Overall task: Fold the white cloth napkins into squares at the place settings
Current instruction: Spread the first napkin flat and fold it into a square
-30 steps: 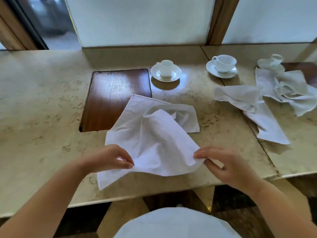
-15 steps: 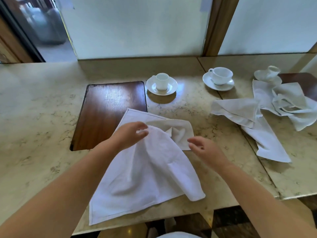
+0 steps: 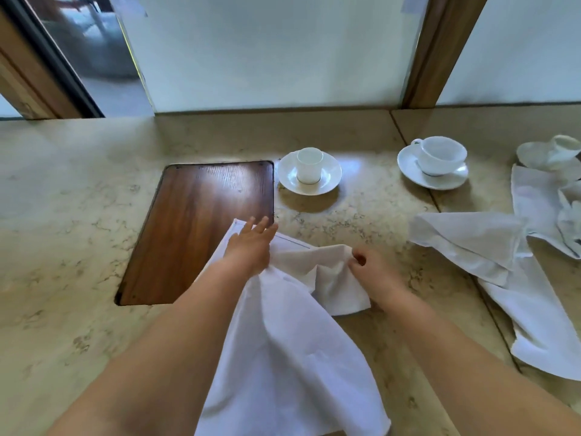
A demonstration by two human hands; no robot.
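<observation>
Napkin (image 3: 283,341) rumpled on the table (image 3: 78,215), far corner beside the wooden inlay (image 3: 201,228). Our left hand (image 3: 250,247) lies flat, fingers spread; right hand (image 3: 372,272) pinches a fold. We should tug edges square before creasing.

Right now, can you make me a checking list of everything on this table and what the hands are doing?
Surface: marble table with inset wooden panel.
Job's things: white napkin half-folded, crumpled; two more napkins unfolded at right.
Clutter: small cup on saucer; wide cup on saucer; a third cup, far right, blurred.
Grippers: left hand flat on napkin; right hand pinching its edge.
Cables: nothing seen.
Surroundings: frosted window.
</observation>
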